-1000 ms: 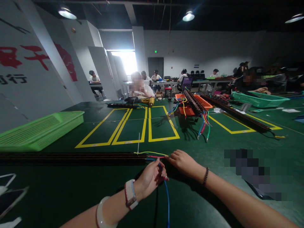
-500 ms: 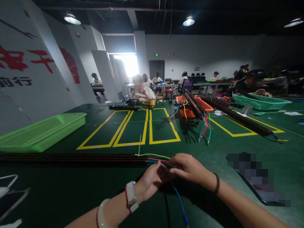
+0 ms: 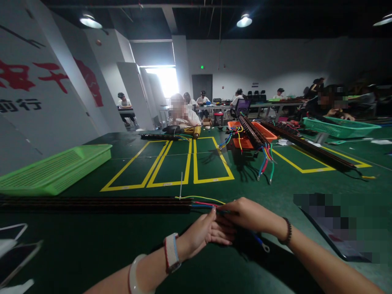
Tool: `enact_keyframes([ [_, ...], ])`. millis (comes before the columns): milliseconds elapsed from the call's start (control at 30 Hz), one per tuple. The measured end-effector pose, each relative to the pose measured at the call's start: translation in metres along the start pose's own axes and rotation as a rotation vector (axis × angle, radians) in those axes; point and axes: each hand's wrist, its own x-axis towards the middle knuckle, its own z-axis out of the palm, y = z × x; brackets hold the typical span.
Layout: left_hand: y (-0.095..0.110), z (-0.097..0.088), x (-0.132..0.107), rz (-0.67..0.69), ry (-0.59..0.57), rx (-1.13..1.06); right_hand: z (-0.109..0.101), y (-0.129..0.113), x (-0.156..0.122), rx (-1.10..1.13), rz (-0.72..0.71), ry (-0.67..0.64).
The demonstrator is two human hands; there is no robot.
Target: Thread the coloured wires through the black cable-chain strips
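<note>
A long dark rail (image 3: 92,203) lies across the green table (image 3: 214,265) in front of me, with yellow, red and blue wires (image 3: 202,201) coming out of its right end. My left hand (image 3: 205,232) is by those wires, fingers stretched toward them and touching them. My right hand (image 3: 248,214) meets it from the right, fingers pinched on the wires near the rail's end. A blue wire with a ring terminal (image 3: 261,244) trails out under my right wrist.
A light green basket (image 3: 55,169) lies upside down at the left. Yellow tape rectangles (image 3: 183,163) mark the table ahead. An orange basket (image 3: 245,139) with rails and coloured wires stands further back, a teal basket (image 3: 339,127) at right. Other people sit at far tables.
The blue wire that hung toward me has swung right and now lies under my right wrist. Both hands have drawn together at the wire ends.
</note>
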Motion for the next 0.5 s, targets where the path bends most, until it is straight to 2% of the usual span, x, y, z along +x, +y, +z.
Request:
enact_keyframes([
  [133,-0.004,0.004,-0.001,-0.024,-0.049,0.202,0.003,0.007,0.002,-0.136,-0.011,-0.008],
  [333,-0.007,0.000,0.000,0.027,-0.081,0.197,0.018,0.009,0.007,-0.336,-0.022,-0.082],
  [433,-0.006,0.000,0.000,0.018,-0.080,0.184,0.018,0.011,0.007,-0.311,-0.051,-0.070],
  [500,-0.005,0.000,0.000,0.014,-0.087,0.176,0.016,0.015,0.006,-0.208,-0.081,-0.019],
])
